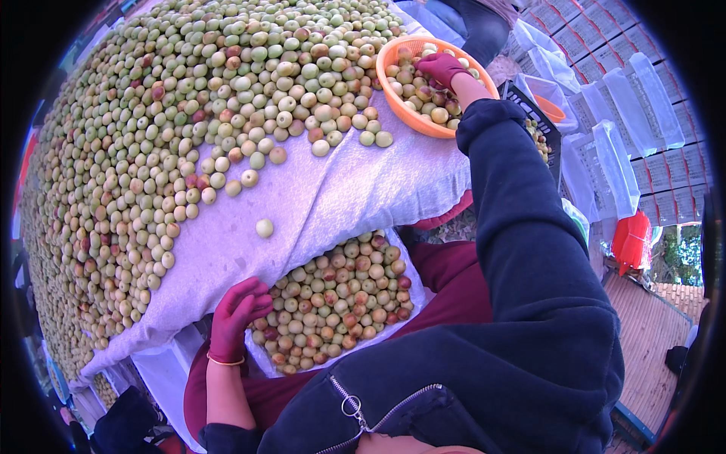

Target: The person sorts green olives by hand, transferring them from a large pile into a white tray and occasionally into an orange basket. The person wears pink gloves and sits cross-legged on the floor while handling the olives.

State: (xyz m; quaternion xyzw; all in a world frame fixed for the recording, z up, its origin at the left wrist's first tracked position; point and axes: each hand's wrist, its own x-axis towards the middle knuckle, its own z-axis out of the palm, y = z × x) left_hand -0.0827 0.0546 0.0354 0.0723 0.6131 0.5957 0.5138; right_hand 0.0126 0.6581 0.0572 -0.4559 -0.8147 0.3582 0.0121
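Note:
My right hand (441,68), in a dark red glove, reaches into an orange plastic basket (414,119) of small round green-and-reddish fruits, which look like jujubes (440,115). Its fingers curl down among them, and the fingertips are hidden. My left hand (236,316), gloved alike, hovers at the left side of a lined box (392,321) between my legs. Its fingers are loosely bent and a little apart, with nothing seen in them. Jujubes (336,303) fill this box, many blushed red.
A huge spread of jujubes (189,98) covers the cloth-topped table (340,189); one lone jujube (264,228) lies near its front. Beyond my right arm stand a black crate (541,125), clear-lined boxes (605,174) and a red bag (631,242). Another person's leg (488,30) shows behind the basket.

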